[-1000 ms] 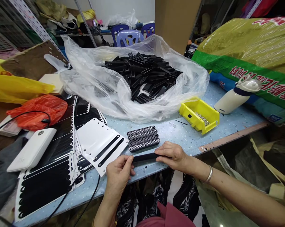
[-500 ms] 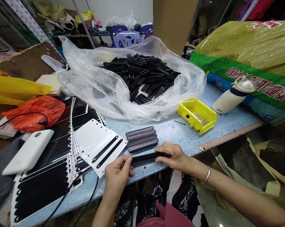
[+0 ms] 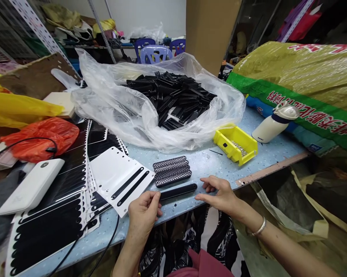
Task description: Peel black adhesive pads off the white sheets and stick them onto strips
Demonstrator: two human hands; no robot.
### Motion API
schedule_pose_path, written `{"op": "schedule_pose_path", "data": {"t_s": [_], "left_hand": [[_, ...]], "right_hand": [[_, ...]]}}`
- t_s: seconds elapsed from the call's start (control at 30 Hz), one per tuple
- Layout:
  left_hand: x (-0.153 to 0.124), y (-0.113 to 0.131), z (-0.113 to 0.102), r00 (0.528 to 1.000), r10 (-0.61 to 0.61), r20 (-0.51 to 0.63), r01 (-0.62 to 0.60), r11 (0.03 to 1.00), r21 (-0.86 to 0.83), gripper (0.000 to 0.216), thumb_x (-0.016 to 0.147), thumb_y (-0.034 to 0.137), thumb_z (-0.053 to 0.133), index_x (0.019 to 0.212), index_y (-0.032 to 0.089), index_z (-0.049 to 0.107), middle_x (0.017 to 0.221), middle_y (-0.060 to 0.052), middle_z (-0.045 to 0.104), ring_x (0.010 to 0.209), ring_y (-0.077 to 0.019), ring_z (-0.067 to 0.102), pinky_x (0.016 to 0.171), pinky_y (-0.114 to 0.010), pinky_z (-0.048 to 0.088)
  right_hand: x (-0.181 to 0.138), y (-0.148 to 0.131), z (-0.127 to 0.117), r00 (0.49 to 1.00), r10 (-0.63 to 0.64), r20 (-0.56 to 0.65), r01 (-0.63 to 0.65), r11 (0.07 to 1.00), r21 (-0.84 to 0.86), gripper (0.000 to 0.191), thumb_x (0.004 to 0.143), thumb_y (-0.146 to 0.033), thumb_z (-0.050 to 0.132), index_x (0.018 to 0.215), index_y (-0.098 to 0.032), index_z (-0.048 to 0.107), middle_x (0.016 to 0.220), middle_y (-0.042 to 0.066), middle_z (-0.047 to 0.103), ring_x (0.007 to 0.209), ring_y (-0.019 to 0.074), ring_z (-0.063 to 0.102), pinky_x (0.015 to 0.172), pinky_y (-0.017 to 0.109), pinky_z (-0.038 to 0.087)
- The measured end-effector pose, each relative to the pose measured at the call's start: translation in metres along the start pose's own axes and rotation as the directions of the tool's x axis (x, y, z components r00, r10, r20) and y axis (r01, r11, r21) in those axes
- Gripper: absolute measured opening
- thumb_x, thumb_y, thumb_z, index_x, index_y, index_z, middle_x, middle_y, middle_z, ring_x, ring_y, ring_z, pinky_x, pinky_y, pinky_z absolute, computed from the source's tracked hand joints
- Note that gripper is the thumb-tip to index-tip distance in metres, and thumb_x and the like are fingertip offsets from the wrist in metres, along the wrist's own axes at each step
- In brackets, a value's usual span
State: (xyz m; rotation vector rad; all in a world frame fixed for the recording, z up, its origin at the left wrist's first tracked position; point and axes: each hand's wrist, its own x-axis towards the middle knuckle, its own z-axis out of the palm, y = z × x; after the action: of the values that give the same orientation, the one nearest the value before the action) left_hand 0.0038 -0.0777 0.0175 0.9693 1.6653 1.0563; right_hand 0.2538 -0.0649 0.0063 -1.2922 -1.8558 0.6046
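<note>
Tabletop [image 3: 210, 166]; lettered sack [image 3: 294, 71]; black strip [image 3: 179, 192]

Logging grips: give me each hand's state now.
Left hand: closed, pinching one end of the black strip.
Right hand: open, empty, near the strip's other end.

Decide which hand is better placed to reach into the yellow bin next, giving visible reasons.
Right hand, probably: its grip is open, holds nothing and is nearer the yellow bin. The left hand grips one end of the black bar.
</note>
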Motion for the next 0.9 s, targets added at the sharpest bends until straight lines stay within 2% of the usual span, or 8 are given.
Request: {"op": "schedule_pose_path", "data": {"t_s": [0.17, 0.27, 0.4, 0.6, 0.77, 0.9], "left_hand": [[-0.001, 0.000, 0.001, 0.998, 0.060, 0.003, -0.060, 0.998, 0.017, 0.035, 0.066, 0.051, 0.066, 0.063, 0.016, 0.065, 0.042, 0.002, 0.056, 0.031, -0.0112, 0.051, 0.029, -0.018, 0.035], [-0.001, -0.004, -0.001, 0.993, 0.115, 0.017, -0.116, 0.992, 0.053, 0.033, 0.069, 0.050, 0.065, 0.061, 0.017, 0.065, 0.042, 0.002, 0.056, 0.032, -0.0116, 0.051, 0.031, -0.019, 0.037], [0.000, -0.015, -0.004, 0.985, 0.165, 0.059, -0.171, 0.977, 0.127, 0.031, 0.074, 0.047, 0.061, 0.062, 0.019, 0.065, 0.041, 0.003, 0.054, 0.034, -0.0124, 0.051, 0.034, -0.020, 0.038], [-0.003, -0.018, -0.003, 0.943, 0.332, 0.026, -0.329, 0.915, 0.232, 0.031, 0.081, 0.042, 0.056, 0.059, 0.021, 0.062, 0.046, 0.003, 0.053, 0.042, -0.0119, 0.052, 0.044, -0.021, 0.042], [-0.006, -0.018, -0.005, 0.905, 0.424, 0.036, -0.415, 0.861, 0.294, 0.028, 0.083, 0.039, 0.055, 0.063, 0.022, 0.065, 0.047, 0.003, 0.055, 0.042, -0.0122, 0.054, 0.044, -0.021, 0.041], [-0.005, -0.023, -0.006, 0.889, 0.457, 0.038, -0.443, 0.836, 0.324, 0.027, 0.084, 0.037, 0.055, 0.064, 0.022, 0.066, 0.046, 0.003, 0.056, 0.041, -0.0122, 0.053, 0.045, -0.022, 0.041]], "right_hand": [[-0.001, -0.012, 0.025, 0.993, 0.042, -0.114, -0.054, 0.993, -0.104, 0.063, 0.069, -0.066, 0.071, 0.101, -0.012, 0.070, 0.063, 0.003, 0.062, 0.047, 0.0109, 0.051, 0.046, 0.025, 0.045], [0.008, -0.020, 0.036, 0.986, 0.066, -0.155, -0.100, 0.970, -0.222, 0.061, 0.066, -0.070, 0.071, 0.092, -0.014, 0.072, 0.059, 0.003, 0.062, 0.047, 0.0122, 0.052, 0.049, 0.026, 0.044], [0.016, -0.028, 0.042, 0.984, 0.091, -0.153, -0.139, 0.929, -0.343, 0.057, 0.065, -0.071, 0.070, 0.082, -0.017, 0.071, 0.063, 0.005, 0.068, 0.049, 0.0153, 0.057, 0.053, 0.028, 0.044], [0.017, -0.033, 0.047, 0.974, 0.159, -0.164, -0.217, 0.870, -0.443, 0.059, 0.060, -0.074, 0.070, 0.071, -0.017, 0.067, 0.055, 0.004, 0.064, 0.048, 0.0166, 0.057, 0.050, 0.027, 0.039], [0.023, -0.039, 0.047, 0.956, 0.264, -0.128, -0.293, 0.833, -0.469, 0.050, 0.064, -0.068, 0.071, 0.060, -0.019, 0.061, 0.052, 0.002, 0.061, 0.046, 0.0151, 0.055, 0.048, 0.025, 0.034], [0.030, -0.040, 0.044, 0.918, 0.391, -0.068, -0.382, 0.822, -0.422, 0.043, 0.065, -0.059, 0.074, 0.055, -0.019, 0.060, 0.047, 0.000, 0.058, 0.045, 0.0136, 0.052, 0.046, 0.023, 0.030]]}}
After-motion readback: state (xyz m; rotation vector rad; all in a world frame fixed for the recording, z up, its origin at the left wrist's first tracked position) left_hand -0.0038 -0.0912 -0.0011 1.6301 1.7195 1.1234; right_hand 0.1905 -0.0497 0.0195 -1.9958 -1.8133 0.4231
